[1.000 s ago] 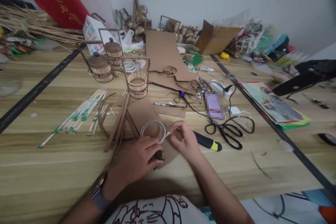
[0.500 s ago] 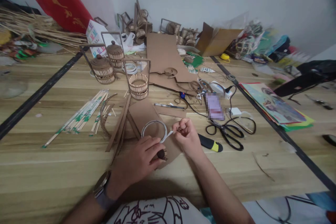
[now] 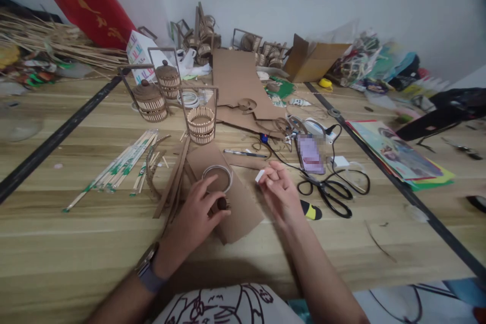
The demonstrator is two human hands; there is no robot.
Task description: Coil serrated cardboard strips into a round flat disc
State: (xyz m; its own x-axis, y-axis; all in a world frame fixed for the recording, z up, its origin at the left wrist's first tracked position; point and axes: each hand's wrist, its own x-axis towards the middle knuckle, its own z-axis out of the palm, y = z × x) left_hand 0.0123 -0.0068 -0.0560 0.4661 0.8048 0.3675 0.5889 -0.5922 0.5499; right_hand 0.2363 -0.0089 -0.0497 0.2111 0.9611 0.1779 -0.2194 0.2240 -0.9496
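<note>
My left hand (image 3: 197, 205) curls round a small piece with a dark round knob (image 3: 222, 203), the rest of it mostly hidden by the fingers. Beside those fingers a roll of white tape (image 3: 230, 180) rests over the brown cardboard piece (image 3: 243, 217), and a fingertip reaches across its ring. Pinched in my right hand (image 3: 279, 190) is a short white piece of tape (image 3: 259, 176), apart from the roll. The black-and-yellow utility knife (image 3: 312, 210) lies partly behind my right wrist.
Small handled wooden buckets (image 3: 201, 124) stand beyond the cardboard. Packs of thin sticks (image 3: 125, 162) and brown strips (image 3: 172, 182) lie left. To the right are black-handled scissors (image 3: 336, 197), a phone (image 3: 311, 154) and cables. A pen (image 3: 245, 153) lies ahead.
The white strip that ran from the roll to my right hand is now a separate short piece. My right hand moved slightly right; the roll sits lower and left, and my left fingers have loosened from it.
</note>
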